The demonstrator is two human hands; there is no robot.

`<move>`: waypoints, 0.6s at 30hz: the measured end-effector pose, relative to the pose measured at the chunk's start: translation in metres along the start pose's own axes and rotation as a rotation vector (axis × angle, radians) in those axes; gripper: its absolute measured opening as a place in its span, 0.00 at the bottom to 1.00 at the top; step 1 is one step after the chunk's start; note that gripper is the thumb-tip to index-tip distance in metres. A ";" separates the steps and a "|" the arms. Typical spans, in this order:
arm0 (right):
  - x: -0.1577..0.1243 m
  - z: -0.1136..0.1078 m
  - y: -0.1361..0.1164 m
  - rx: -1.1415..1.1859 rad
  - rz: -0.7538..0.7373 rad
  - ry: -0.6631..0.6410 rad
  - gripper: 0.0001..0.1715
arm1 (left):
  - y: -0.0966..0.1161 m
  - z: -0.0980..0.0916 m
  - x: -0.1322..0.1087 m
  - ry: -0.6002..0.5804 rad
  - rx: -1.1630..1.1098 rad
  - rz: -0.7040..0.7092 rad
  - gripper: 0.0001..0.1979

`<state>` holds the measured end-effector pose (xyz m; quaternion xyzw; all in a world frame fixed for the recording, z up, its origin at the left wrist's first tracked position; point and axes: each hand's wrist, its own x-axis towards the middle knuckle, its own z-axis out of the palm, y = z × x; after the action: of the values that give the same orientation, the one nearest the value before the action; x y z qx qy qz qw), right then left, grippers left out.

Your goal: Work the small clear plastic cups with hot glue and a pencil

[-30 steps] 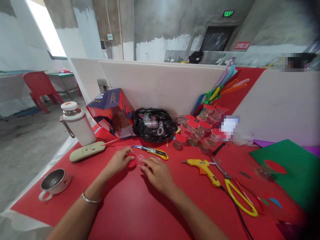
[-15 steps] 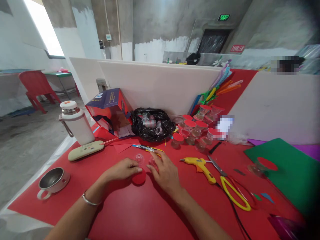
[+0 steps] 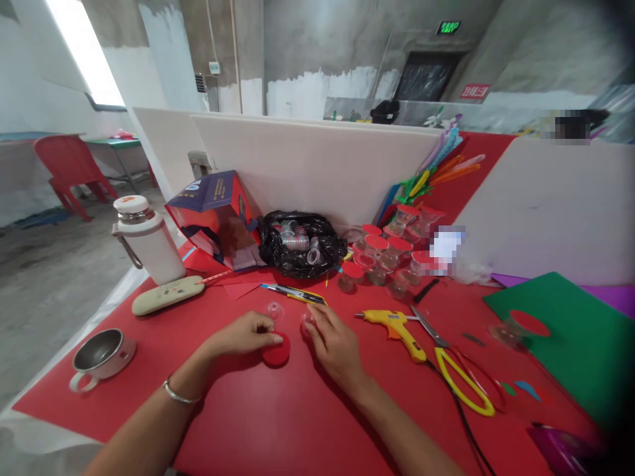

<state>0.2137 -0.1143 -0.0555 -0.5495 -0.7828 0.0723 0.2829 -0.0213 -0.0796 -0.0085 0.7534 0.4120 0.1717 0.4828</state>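
Observation:
My left hand [image 3: 253,334] is closed, its thumb pressing on a red disc [image 3: 276,352] at the middle of the table. Just beyond those fingers a small clear plastic piece [image 3: 274,311], like a cup or lid, stands on the red surface. To the right of the disc, my right hand [image 3: 333,340] has its fingers curled round a small clear plastic cup [image 3: 307,324], mostly hidden by the fingers. Past the right fingertips lies a utility knife [image 3: 292,293]. A yellow glue gun [image 3: 394,324] rests on its side to the right of this hand.
Scissors [image 3: 464,380] lie beyond the glue gun. Several clear cups with red discs [image 3: 377,243] cluster at the back, beside a black bag [image 3: 302,264] of plastic cups. Leftward are a metal mug [image 3: 106,354], a flask [image 3: 151,248] and a glasses case [image 3: 169,295]. Green sheet [image 3: 546,317] lies right.
My right hand has shifted slightly right with the clear cup, away from the disc, uncovering more of the knife. My left hand stays on the disc. The view has tilted slightly.

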 end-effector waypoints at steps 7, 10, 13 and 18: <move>-0.002 -0.010 0.010 0.027 0.088 -0.024 0.23 | -0.003 0.001 0.004 0.126 -0.129 0.007 0.28; -0.002 -0.015 0.020 -0.074 0.234 -0.025 0.23 | -0.008 0.002 0.006 0.267 -0.208 -0.007 0.27; -0.005 -0.010 0.014 -0.104 0.235 -0.012 0.21 | -0.014 0.005 0.010 0.375 -0.300 -0.037 0.27; -0.033 0.026 -0.058 0.070 -0.247 -0.073 0.10 | -0.021 0.010 0.018 0.495 -0.435 -0.042 0.29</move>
<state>0.1610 -0.1613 -0.0643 -0.4358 -0.8514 0.0840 0.2797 -0.0139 -0.0673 -0.0340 0.5595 0.4861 0.4235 0.5209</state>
